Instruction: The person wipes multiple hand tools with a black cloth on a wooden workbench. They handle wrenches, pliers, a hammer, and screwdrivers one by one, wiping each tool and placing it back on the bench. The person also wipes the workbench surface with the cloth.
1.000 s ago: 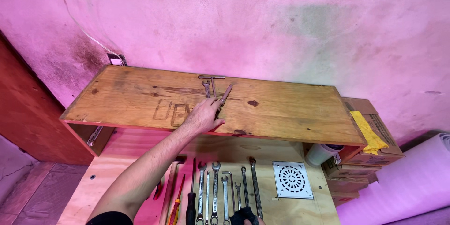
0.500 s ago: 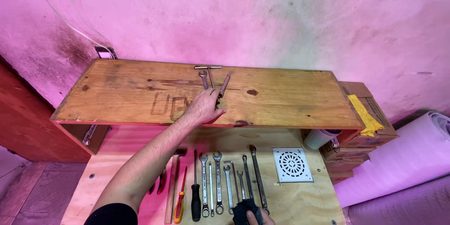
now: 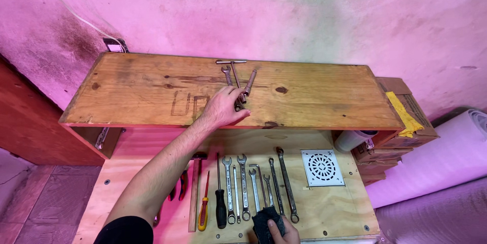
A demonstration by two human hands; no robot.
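My left hand (image 3: 222,108) reaches up onto the wooden top shelf (image 3: 314,96). Its fingers and thumb pinch the near end of a T-handle wrench (image 3: 232,66). Beside that lie a small spanner (image 3: 226,73) and a dark socket bar (image 3: 250,82), both touching or close to my fingertips. At the bottom edge my right hand (image 3: 283,232) grips a black cloth (image 3: 263,219). It rests on the lower plywood board (image 3: 335,208), just below a row of several spanners (image 3: 244,187).
On the lower board lie a black-handled screwdriver (image 3: 220,204), a yellow-handled screwdriver (image 3: 203,212), red pliers (image 3: 181,185), a hammer (image 3: 194,193) and a square white drain grate (image 3: 322,167). Cardboard boxes (image 3: 406,107) with yellow tape and a white roll (image 3: 354,140) sit to the right. A pink wall rises behind.
My left hand stays at the near ends of the tools on the top shelf. My right hand with the black cloth has come further into view at the bottom.
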